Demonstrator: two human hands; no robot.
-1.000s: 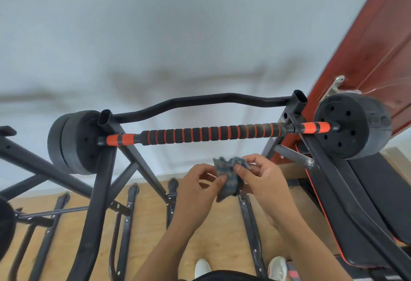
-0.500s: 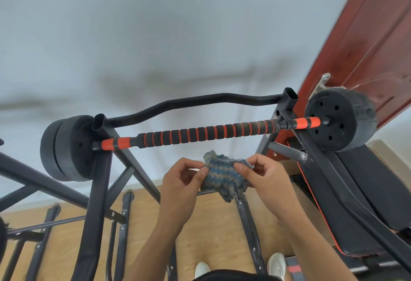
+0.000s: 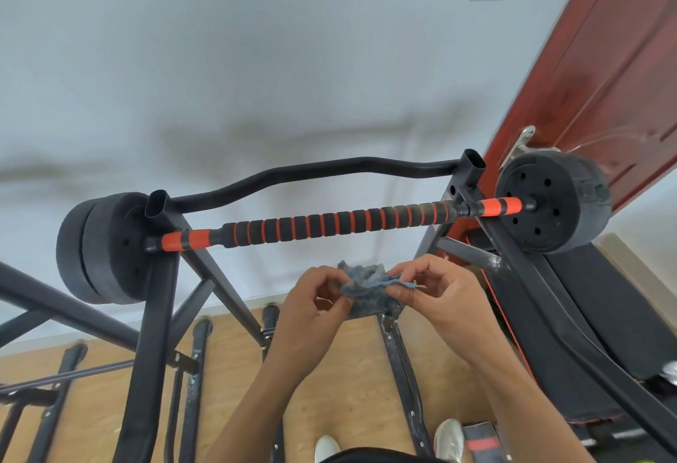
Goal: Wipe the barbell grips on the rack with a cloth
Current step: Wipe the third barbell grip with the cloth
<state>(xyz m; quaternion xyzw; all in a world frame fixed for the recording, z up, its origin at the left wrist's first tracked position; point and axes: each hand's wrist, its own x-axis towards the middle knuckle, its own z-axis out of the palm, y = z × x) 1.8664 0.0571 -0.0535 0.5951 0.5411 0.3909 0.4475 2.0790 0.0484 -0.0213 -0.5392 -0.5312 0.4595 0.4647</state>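
Note:
A barbell [image 3: 340, 223] with a black foam grip ringed in orange lies across a black rack [image 3: 154, 301], with black weight plates at its left end [image 3: 99, 246] and right end [image 3: 549, 200]. Below the bar, a blue-grey cloth [image 3: 370, 288] is bunched between both hands. My left hand [image 3: 315, 310] pinches its left side. My right hand [image 3: 436, 297] pinches its right edge between thumb and fingers. The cloth hangs a short way below the grip and does not touch it.
A curved black crossbar [image 3: 329, 169] runs behind the barbell. A black bench pad [image 3: 600, 319] slopes down at the right, beside a red-brown door [image 3: 600, 70]. Black frame bars [image 3: 399, 371] lie on the wooden floor, and my white shoes [image 3: 448, 437] show at the bottom.
The cloth was spread flat between my hands half a second ago; it is now gathered into a bunch, and my hands have moved closer together.

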